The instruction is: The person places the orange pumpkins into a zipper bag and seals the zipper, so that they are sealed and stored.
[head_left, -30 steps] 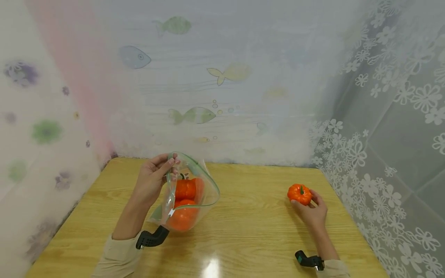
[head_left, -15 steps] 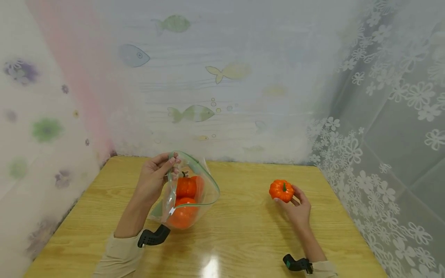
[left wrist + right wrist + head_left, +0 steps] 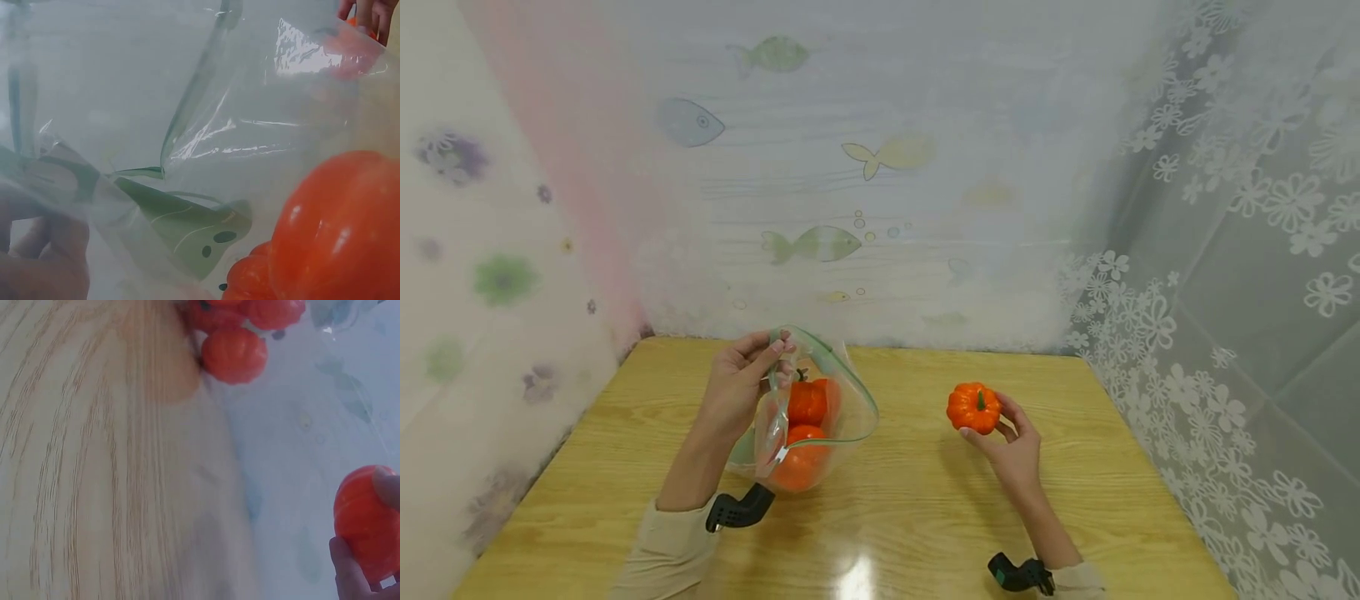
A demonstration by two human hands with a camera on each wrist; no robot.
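Observation:
In the head view my left hand pinches the upper edge of a clear zip bag, whose green-rimmed mouth gapes toward the right. Inside the bag several orange pumpkins are piled up, at least one with a dark stem. My right hand grips a small orange pumpkin with a green stem, thumb in front and fingers behind. That pumpkin is held over the table to the right of the bag, apart from it. Through the film, the left wrist view shows a large pumpkin up close.
A wood-grain table lies under both hands. Behind it stands a pale wall with painted fish. A flower-patterned panel rises along the right side, and another patterned wall borders the left. Each wrist carries a black camera mount.
My right hand has carried the pumpkin leftward across the table, closer to the bag. The left hand and bag have shifted only slightly right.

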